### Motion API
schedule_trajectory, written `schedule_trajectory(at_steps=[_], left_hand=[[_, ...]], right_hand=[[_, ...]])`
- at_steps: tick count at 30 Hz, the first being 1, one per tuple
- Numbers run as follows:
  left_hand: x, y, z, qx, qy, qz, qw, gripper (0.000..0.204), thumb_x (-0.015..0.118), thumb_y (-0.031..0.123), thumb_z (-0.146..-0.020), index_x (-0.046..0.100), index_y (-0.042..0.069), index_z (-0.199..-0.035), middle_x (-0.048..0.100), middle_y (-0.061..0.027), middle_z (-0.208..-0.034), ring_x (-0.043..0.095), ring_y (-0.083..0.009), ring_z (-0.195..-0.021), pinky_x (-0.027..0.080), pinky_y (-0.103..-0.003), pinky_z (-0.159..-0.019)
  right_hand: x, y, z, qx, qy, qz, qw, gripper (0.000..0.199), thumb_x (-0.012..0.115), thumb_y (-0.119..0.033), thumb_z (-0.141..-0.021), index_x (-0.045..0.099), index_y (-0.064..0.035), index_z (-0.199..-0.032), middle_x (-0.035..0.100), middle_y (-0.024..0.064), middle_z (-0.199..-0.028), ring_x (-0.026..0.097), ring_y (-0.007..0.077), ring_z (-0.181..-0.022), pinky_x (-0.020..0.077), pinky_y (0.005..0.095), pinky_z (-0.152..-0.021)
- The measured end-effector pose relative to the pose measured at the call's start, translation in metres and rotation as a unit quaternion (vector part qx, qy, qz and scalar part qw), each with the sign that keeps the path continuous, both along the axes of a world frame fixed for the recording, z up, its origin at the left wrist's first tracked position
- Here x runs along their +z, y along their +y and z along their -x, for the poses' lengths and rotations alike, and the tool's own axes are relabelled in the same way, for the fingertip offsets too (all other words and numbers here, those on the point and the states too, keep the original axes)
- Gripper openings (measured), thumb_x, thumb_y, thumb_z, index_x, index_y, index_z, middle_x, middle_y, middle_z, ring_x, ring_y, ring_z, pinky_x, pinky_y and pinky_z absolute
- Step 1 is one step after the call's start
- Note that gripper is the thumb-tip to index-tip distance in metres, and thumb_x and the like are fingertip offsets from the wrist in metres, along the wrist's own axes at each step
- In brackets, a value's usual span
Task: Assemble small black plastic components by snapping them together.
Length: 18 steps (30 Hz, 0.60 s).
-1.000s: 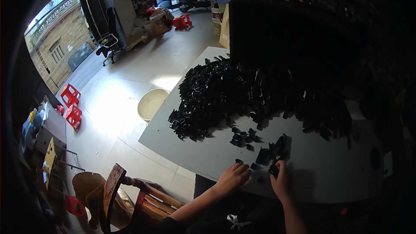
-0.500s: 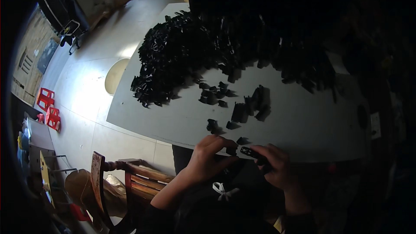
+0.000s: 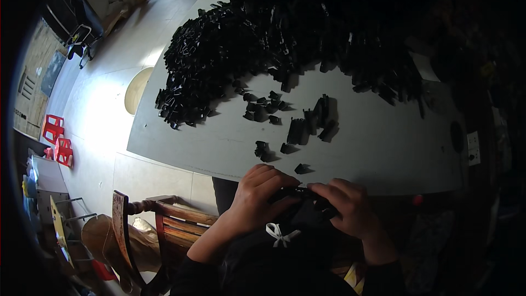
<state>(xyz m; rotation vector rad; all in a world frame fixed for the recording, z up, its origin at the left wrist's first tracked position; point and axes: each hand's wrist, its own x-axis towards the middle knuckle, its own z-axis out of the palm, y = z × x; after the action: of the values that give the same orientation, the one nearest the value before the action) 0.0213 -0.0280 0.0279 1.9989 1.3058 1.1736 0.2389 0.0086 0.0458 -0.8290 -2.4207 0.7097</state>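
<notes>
My left hand [image 3: 262, 193] and my right hand [image 3: 349, 206] meet at the table's near edge. Their fingers close on black plastic parts [image 3: 298, 191] that touch between the fingertips; I cannot make out how they join. Just beyond lies a small black plastic piece [image 3: 301, 169]. A few more loose pieces [image 3: 262, 151] sit farther left, and several larger black parts [image 3: 298, 130] stand or lie mid-table.
A big heap of black plastic parts [image 3: 200, 57] covers the far side of the white table [image 3: 378, 148]. To the left are a wooden chair [image 3: 181, 216] and a round pale lid-like disc [image 3: 138, 92]. Red stools [image 3: 63, 152] stand on the floor farther off.
My hands have come together, bringing the small black piece in the left against the longer holed part in the right. The whole view has shifted slightly.
</notes>
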Motion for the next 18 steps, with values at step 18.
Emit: schedule_trajectory(at_steps=[18], left_hand=[[-0.025,-0.024,-0.003,0.001,-0.020,-0.033,0.999,0.030,0.081,0.010,-0.061,0.068,0.005,-0.087,0.066,-0.0056,-0.079,0.063,-0.0230,-0.074,0.050,-0.033,-0.072]], right_hand=[[-0.028,-0.025,0.002,0.018,0.032,-0.044,0.998,0.049,0.067,0.004,-0.055,0.062,-0.0001,-0.104,0.044,0.0039,-0.064,0.049,0.0166,-0.051,0.0400,0.0292,-0.043]])
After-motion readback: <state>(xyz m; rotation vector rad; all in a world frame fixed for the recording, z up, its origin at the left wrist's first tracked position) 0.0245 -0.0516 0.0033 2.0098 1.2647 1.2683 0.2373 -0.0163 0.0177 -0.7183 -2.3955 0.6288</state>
